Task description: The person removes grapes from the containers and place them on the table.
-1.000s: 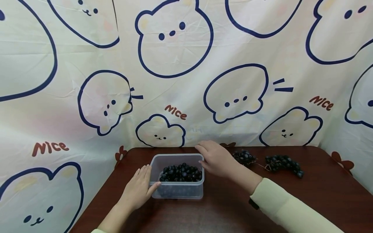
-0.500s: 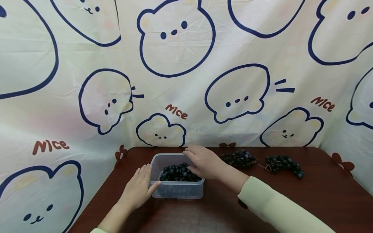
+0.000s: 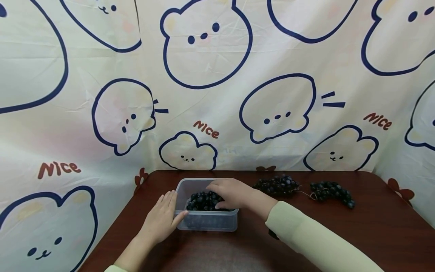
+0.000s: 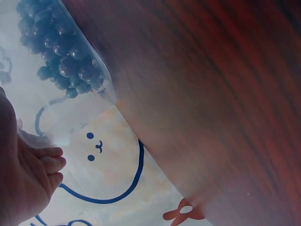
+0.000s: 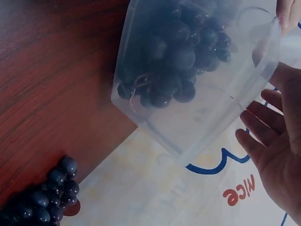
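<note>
A clear plastic box (image 3: 207, 222) stands on the table, holding a bunch of dark grapes (image 3: 200, 201). My left hand (image 3: 161, 217) rests against the box's left side, fingers straight and thumb at the front rim. In the left wrist view, part of that hand (image 4: 35, 174) shows beside the box wall. My right hand (image 3: 234, 192) reaches over the box's right rim, its fingers above the grapes; the fingertips are partly hidden. The right wrist view has the right hand (image 5: 277, 136) with its fingers spread and loosely bent near the rim, no grape visibly pinched.
Two more grape bunches lie on the brown table (image 3: 306, 223) to the right: one behind my right forearm (image 3: 276, 185), another farther right (image 3: 331, 192). A cloth (image 3: 204, 102) printed with cartoon animals hangs along the back and sides.
My right hand has moved left and down, from the box's right rim to over the grapes inside. My left hand and the box stay in place.
</note>
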A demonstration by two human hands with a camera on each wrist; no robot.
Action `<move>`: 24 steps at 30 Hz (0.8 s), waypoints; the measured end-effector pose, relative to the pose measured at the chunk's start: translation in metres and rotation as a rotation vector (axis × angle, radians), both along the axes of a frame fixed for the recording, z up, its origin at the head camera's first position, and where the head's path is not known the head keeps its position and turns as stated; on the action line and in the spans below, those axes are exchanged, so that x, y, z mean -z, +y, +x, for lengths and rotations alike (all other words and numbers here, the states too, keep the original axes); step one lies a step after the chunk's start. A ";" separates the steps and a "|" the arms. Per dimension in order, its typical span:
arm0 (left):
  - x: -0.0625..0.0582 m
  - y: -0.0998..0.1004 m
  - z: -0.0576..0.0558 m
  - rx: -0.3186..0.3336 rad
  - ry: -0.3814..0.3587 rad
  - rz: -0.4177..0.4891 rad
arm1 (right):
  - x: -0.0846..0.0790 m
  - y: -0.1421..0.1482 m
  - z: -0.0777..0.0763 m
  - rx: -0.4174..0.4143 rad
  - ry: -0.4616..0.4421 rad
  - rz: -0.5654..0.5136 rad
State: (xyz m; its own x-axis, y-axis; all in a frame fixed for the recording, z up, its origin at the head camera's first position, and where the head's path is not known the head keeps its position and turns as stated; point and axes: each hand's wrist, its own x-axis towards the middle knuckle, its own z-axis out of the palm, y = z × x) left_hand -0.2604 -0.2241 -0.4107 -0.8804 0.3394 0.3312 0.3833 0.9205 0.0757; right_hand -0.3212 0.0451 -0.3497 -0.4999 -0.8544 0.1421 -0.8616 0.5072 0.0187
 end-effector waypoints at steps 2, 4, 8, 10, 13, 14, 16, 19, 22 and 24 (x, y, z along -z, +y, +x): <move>0.000 0.000 0.000 0.001 -0.004 0.000 | 0.002 -0.003 -0.002 0.007 -0.031 0.008; 0.000 0.000 0.000 0.001 -0.007 0.003 | 0.002 -0.006 -0.003 0.015 -0.069 0.019; 0.000 0.000 0.000 -0.001 -0.013 0.007 | 0.001 -0.013 -0.005 0.025 -0.144 0.052; 0.000 0.000 0.000 0.000 -0.010 0.007 | 0.001 -0.016 -0.007 0.032 -0.180 0.074; -0.001 0.000 0.000 0.005 -0.005 0.011 | 0.002 -0.021 -0.008 0.060 -0.225 0.108; -0.001 0.000 0.000 0.007 -0.002 0.013 | 0.002 -0.022 -0.009 0.069 -0.239 0.117; -0.001 0.000 0.000 0.010 -0.001 0.017 | 0.004 -0.023 -0.009 0.085 -0.266 0.135; -0.001 -0.001 0.001 0.007 0.002 0.015 | 0.007 -0.025 -0.011 0.100 -0.295 0.156; -0.002 -0.001 0.002 0.005 0.000 0.018 | 0.009 -0.027 -0.011 0.118 -0.313 0.167; -0.002 0.000 0.002 0.004 0.000 0.020 | 0.009 -0.027 -0.012 0.131 -0.321 0.168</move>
State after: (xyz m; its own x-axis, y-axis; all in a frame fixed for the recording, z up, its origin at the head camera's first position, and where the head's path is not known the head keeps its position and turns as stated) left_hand -0.2581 -0.2245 -0.4089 -0.8791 0.3361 0.3379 0.3869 0.9173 0.0942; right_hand -0.3334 0.0176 -0.3592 -0.6030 -0.7781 -0.1759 -0.7650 0.6266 -0.1491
